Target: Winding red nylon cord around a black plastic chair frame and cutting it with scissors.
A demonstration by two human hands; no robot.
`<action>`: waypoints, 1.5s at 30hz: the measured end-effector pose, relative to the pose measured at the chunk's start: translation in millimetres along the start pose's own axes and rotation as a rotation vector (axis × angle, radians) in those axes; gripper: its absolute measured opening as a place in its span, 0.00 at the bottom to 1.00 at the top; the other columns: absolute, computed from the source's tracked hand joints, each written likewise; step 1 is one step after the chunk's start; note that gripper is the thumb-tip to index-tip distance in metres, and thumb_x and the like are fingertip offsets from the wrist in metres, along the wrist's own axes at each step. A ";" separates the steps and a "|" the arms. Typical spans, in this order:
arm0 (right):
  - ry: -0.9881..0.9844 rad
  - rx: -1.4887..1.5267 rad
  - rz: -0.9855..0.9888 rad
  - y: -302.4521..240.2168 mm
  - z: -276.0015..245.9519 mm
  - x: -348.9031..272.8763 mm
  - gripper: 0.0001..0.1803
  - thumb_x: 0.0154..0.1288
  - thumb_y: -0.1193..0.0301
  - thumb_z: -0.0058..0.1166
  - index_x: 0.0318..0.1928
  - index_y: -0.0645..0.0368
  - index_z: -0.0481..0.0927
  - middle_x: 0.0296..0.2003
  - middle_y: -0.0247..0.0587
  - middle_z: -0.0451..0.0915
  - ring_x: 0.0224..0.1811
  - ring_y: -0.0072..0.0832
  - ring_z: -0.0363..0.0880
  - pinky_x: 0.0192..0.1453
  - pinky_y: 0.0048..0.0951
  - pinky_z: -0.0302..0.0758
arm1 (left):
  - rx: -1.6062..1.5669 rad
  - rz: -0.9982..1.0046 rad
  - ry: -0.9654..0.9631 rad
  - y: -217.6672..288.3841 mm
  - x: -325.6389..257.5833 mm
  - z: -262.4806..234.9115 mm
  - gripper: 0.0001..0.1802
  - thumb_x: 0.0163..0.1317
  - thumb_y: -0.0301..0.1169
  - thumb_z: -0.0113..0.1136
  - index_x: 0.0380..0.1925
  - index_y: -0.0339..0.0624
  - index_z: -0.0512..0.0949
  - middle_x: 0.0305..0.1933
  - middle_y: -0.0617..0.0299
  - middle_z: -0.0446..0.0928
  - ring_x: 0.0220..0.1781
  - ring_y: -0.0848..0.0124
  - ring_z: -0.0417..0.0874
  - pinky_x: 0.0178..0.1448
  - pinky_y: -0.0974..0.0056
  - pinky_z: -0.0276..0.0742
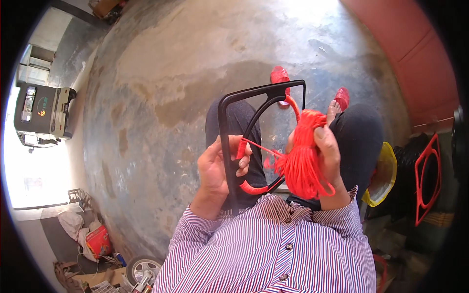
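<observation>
A black frame (226,128) with a round ring inside it stands tilted over my lap. Red cord is wound round the ring in separate stretches at its left, lower and upper right parts. My left hand (213,168) is closed on the frame's left side, with fingers at the cord-wrapped part of the ring. In my right hand (328,152) is a thick bundle of red cord (307,158), gripped near its upper end, its loops hanging down. One strand runs taut from the ring to the bundle. The bundle hides part of the ring and some right-hand fingers.
A red frame (418,183) with a ring leans at the right, next to a yellow-rimmed bag (389,171). Red shoes (343,99) rest on the concrete floor (161,97). At the left are a vehicle (44,113), a red bag (99,241) and a wheel (144,267).
</observation>
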State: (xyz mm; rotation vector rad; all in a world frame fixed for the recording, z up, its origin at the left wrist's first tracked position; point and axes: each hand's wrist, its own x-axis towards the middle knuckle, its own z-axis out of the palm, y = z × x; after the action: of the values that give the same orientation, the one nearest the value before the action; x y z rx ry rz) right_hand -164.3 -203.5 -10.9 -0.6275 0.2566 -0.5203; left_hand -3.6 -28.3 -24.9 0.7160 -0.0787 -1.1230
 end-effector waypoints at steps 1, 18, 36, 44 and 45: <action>0.004 0.019 0.047 3.5 2.4 0.5 0.22 0.73 0.62 0.51 0.60 0.62 0.70 0.41 0.38 0.78 0.38 0.23 0.79 0.44 0.26 0.79 | 0.007 0.001 0.001 0.5 0.3 -0.7 0.26 0.72 0.46 0.44 0.50 0.32 0.77 0.42 0.40 0.77 0.30 0.63 0.77 0.26 0.66 0.72; -0.028 0.064 0.169 37.2 -2.9 16.6 0.24 0.77 0.48 0.41 0.53 0.58 0.68 0.35 0.46 0.77 0.39 0.34 0.79 0.44 0.36 0.78 | -0.046 -0.210 -0.019 23.1 3.1 -19.9 0.20 0.73 0.39 0.45 0.40 0.30 0.77 0.18 0.55 0.72 0.17 0.74 0.66 0.17 0.70 0.59; 0.098 -0.638 0.010 70.6 3.5 41.7 0.20 0.65 0.71 0.64 0.52 0.63 0.71 0.38 0.36 0.82 0.40 0.18 0.80 0.46 0.22 0.77 | 0.109 -0.234 0.037 16.3 -13.8 14.8 0.22 0.69 0.37 0.61 0.55 0.33 0.77 0.44 0.54 0.83 0.26 0.80 0.74 0.26 0.75 0.66; 0.045 -0.634 -0.061 69.1 -6.2 44.5 0.18 0.65 0.65 0.65 0.51 0.61 0.80 0.45 0.31 0.78 0.47 0.20 0.76 0.54 0.28 0.73 | 0.141 -0.128 0.080 8.8 -14.9 24.3 0.21 0.67 0.34 0.63 0.56 0.34 0.75 0.43 0.51 0.82 0.31 0.75 0.80 0.25 0.73 0.74; 0.033 -0.531 -0.023 67.2 -5.5 44.0 0.19 0.65 0.65 0.66 0.52 0.61 0.80 0.45 0.31 0.79 0.47 0.20 0.76 0.55 0.28 0.73 | 0.125 -0.127 0.070 7.3 -14.5 23.0 0.21 0.67 0.34 0.63 0.55 0.34 0.75 0.42 0.53 0.82 0.32 0.75 0.80 0.26 0.73 0.75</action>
State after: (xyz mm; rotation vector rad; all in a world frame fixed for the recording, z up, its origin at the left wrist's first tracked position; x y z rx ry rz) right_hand -103.6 -183.6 -59.8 -1.1392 0.4248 -0.4864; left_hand -13.7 -25.4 1.3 0.8813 -0.0449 -1.2206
